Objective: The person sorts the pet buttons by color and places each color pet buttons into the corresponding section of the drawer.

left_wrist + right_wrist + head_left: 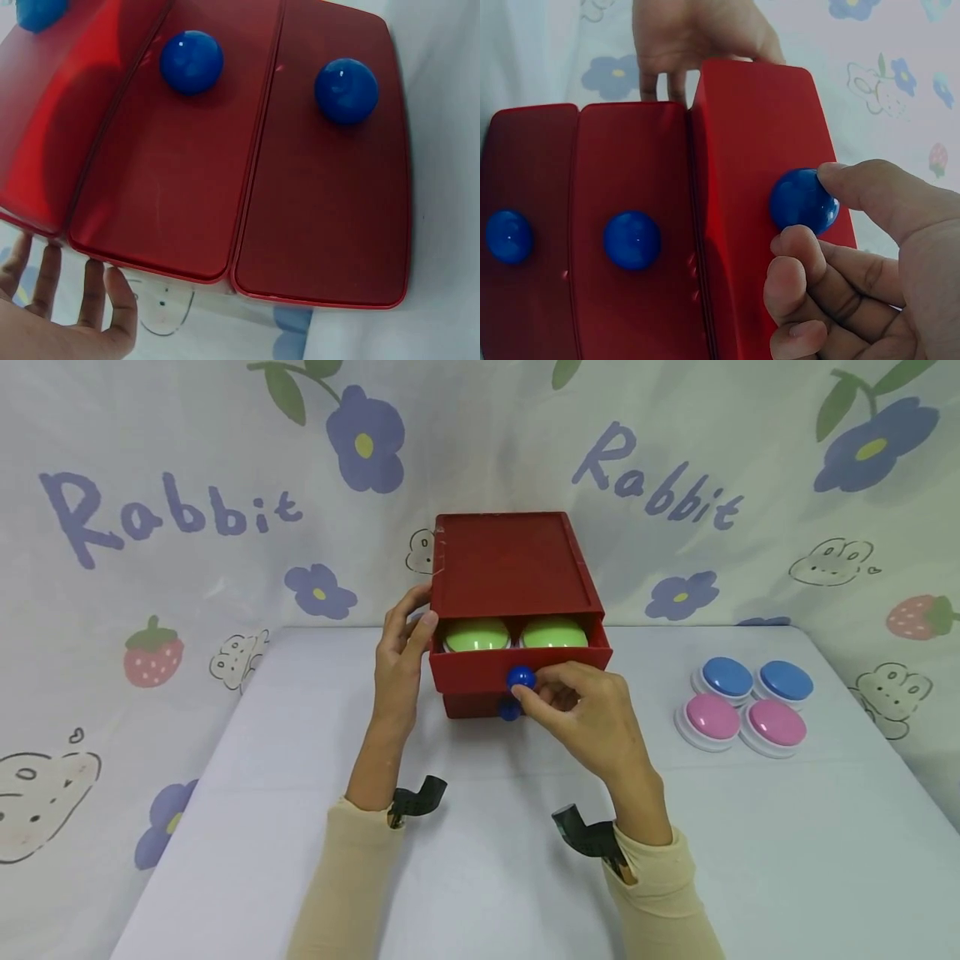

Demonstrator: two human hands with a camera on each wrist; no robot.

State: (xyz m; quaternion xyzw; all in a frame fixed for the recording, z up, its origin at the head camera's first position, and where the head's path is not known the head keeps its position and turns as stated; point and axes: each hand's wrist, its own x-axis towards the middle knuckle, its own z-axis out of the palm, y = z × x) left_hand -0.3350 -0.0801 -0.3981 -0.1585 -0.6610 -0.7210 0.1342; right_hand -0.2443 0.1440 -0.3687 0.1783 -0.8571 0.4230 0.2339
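We note a pale printed cloth (225, 585) behind the setup, carrying flowers, strawberries and the word "Rabbit". Before it we see a white bench (285, 735). On this, near its far edge, sits a red cabinet (510, 564) of three stacked drawers.

We find the top drawer (472, 670) pulled partly out; the middle drawer (172, 172) and bottom drawer (322, 202) sit closed. We observe the left hand (401, 668) at the cabinet's left side, fingers slightly spread, tips touching the wall. We observe the right hand (588, 710) at the front of the top drawer, thumb and index finger pinching its blue knob, the other fingers curled.

Inside the top drawer we count two green-topped pieces (477, 635), side by side. Right of the cabinet, well apart from it, we log two blue-topped pieces (727, 677) in a back row and two pink-topped pieces (712, 717) in front, all white-based. Smallest, we record the blue knob (521, 677), fixed to the top drawer's face.
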